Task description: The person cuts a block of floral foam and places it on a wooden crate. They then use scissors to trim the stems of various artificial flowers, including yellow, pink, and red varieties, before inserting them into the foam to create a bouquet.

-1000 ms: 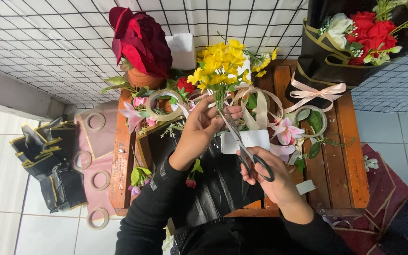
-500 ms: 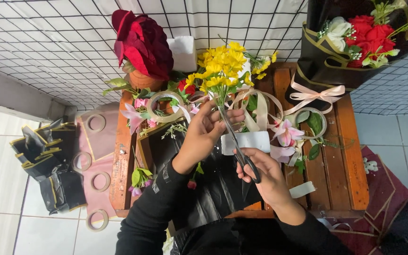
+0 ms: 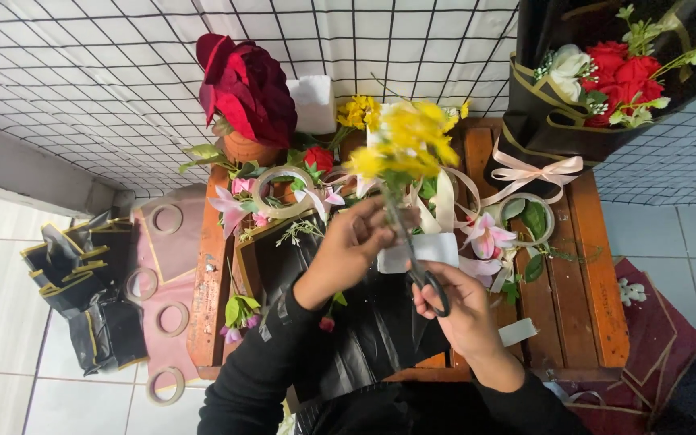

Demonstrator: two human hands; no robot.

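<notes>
left hand [image 3: 346, 251] fingers pinched on yellow flower stem [image 3: 396, 211], right hand [image 3: 465, 310] fingers looped through black scissors [image 3: 422, 270]

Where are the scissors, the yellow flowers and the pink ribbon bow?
scissors [image 3: 431, 283]: head view, on the black finger loop by the right hand's fingers.
yellow flowers [image 3: 412, 133]: head view, on the blurred yellow blooms.
pink ribbon bow [image 3: 535, 172]: head view, on the bow's knot under the black-wrapped bouquet.

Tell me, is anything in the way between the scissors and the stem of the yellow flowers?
Nothing visible is. The right hand holds the black scissors with the blades pointing up right at the stem under the yellow flowers, which the left hand grips. The blades look already at the stem, though blur hides whether they touch.
</notes>
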